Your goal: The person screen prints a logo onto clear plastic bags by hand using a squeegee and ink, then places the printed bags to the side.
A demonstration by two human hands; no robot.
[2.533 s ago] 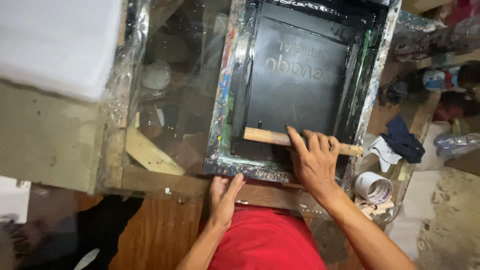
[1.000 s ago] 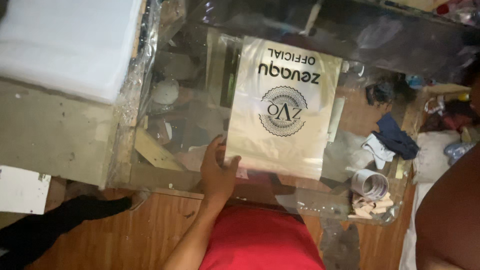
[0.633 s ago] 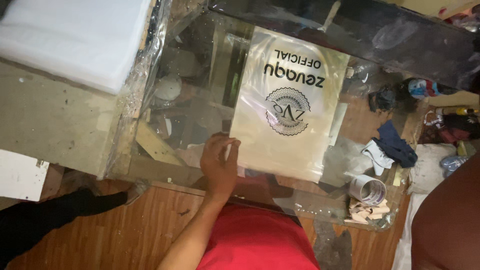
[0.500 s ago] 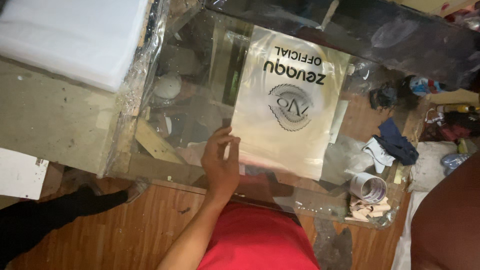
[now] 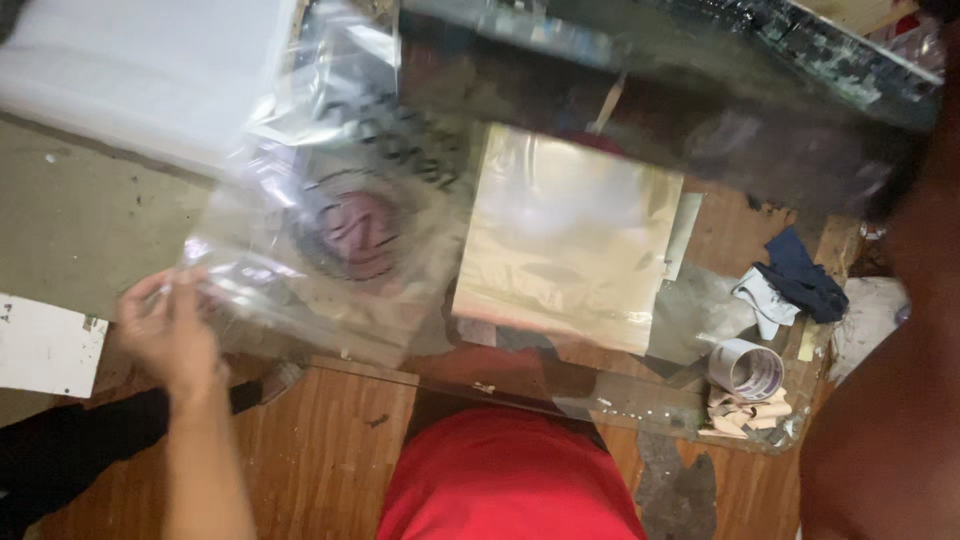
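Observation:
My left hand (image 5: 165, 330) pinches the corner of a clear plastic bag (image 5: 340, 230) with a dark round print, holding it in the air to the left of the glass table (image 5: 620, 400). The bag is blurred by motion. A plain, unprinted bag (image 5: 565, 235) lies flat on the glass. Above it, a paint-stained screen frame (image 5: 700, 40) is tilted up off the table. My right forearm (image 5: 880, 380) rises along the right edge; its hand is out of view.
A white stack of sheets (image 5: 140, 70) rests on the grey bench at the upper left, a white paper (image 5: 45, 345) at its edge. A tape roll (image 5: 745, 368), paper scraps and a dark blue cloth (image 5: 800, 280) sit at the table's right end. Wooden floor (image 5: 330, 440) lies below.
The screen frame was lifted off the table. My left hand pulled the printed bag off the glass and swept it left, uncovering a plain bag underneath.

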